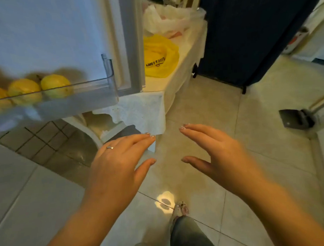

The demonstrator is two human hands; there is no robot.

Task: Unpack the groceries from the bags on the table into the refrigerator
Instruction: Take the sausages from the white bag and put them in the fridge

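Fingers of left hand (118, 162) and right hand (214, 154) spread, released, grasping nothing; yellow bag (160, 56) on bench (184, 53) well beyond them.

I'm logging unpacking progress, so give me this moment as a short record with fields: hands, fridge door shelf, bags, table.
left hand: open, holds nothing, over the floor
right hand: open, holds nothing
door shelf: clear plastic, three yellow-green fruits inside
yellow bag: on the table, beyond the door
white bags: behind the yellow one
table: covered with a white cloth
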